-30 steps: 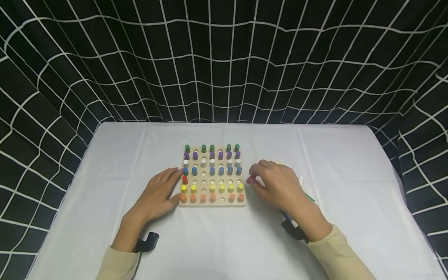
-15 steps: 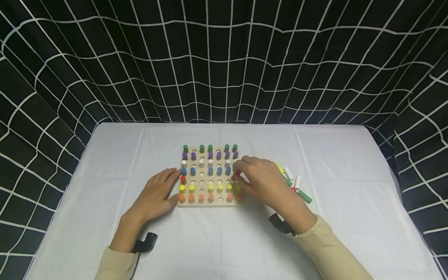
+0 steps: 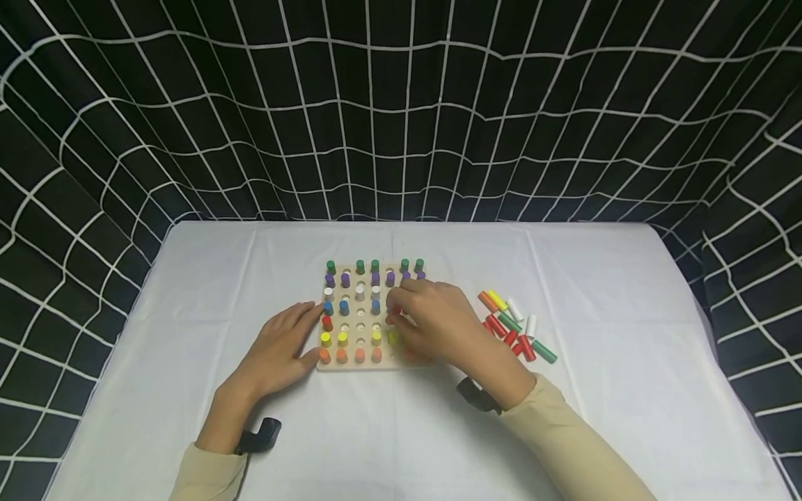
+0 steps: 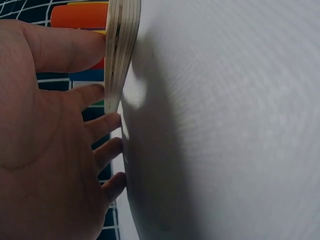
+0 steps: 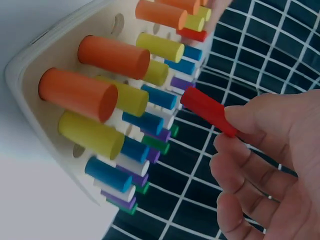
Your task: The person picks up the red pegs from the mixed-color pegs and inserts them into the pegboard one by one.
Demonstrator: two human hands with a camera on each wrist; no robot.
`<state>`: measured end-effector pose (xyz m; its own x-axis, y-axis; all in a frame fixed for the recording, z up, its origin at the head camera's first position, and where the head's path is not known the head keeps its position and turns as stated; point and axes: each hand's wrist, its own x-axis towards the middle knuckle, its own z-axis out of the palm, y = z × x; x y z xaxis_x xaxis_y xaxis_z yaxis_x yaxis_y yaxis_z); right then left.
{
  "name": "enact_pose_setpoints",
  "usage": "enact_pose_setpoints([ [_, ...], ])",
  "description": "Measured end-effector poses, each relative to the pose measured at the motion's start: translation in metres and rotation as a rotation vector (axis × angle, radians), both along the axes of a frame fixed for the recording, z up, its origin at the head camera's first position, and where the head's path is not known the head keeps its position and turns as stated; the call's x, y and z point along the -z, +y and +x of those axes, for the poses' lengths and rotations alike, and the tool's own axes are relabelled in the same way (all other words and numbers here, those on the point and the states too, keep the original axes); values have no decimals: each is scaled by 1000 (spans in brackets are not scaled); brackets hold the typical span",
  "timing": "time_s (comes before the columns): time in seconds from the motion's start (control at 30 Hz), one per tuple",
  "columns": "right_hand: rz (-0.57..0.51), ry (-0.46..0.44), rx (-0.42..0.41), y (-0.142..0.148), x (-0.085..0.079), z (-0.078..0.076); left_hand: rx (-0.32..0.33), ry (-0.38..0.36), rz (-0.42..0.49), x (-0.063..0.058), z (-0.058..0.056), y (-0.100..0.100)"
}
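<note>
A wooden peg board (image 3: 351, 368) lies on the table, with rows of green, purple, white, blue, yellow and orange pegs upright in its holes. One red peg (image 3: 327, 323) stands at the left end of a row with bare holes. My left hand (image 3: 278, 355) rests at the board's left side, thumb and index fingertip touching its edge. Over the right part of the board, my right hand (image 3: 435, 316) pinches another red peg (image 5: 205, 107) between thumb and index finger. In the right wrist view that peg is apart from the board. The hand hides several pegs in the head view.
Right of the board lie loose pegs: several red, a yellow peg (image 3: 497, 300), an orange peg (image 3: 486, 300), white ones and green ones. A white cloth (image 3: 388, 431) covers the table. Dark netted curtain (image 3: 376, 111) surrounds its back and sides.
My right hand has moved left with the red peg, from beside the board to above its right part. The loose pegs are now uncovered. My left hand stays at the board's edge.
</note>
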<state>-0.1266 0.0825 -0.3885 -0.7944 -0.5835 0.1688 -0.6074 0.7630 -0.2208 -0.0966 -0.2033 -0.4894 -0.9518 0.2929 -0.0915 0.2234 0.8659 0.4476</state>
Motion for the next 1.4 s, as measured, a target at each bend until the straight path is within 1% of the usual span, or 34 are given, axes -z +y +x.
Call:
enact_pose_setpoints([
  [0.07, -2, -26, -11, -4, 4, 0, 4, -15, -9, 1, 1, 0],
  [0.13, -4, -35, -33, -8, 5, -1, 3, -12, -15, 0, 1, 0],
  [0.3, 5, -22, -79, -18, 11, -6, 4, 1, -12, -2, 2, 3],
  [0.4, 14, -30, -97, -23, 15, -8, 8, -6, -11, -3, 4, 4],
  [0.6, 18, -71, -142, -38, 16, -13, 16, -6, -16, -3, 5, 3],
  [0.73, 29, -59, -176, -48, 17, -15, 29, 14, -2, -3, 4, 2],
  [0.9, 24, -18, -218, -56, 21, -19, 26, 11, 0, -4, 4, 2],
  [1.17, 72, -26, -230, -66, 32, -22, 18, 7, 1, -3, 7, -1],
  [1.4, 89, -35, -217, -69, 34, -23, 26, 9, 16, -4, 5, 0],
])
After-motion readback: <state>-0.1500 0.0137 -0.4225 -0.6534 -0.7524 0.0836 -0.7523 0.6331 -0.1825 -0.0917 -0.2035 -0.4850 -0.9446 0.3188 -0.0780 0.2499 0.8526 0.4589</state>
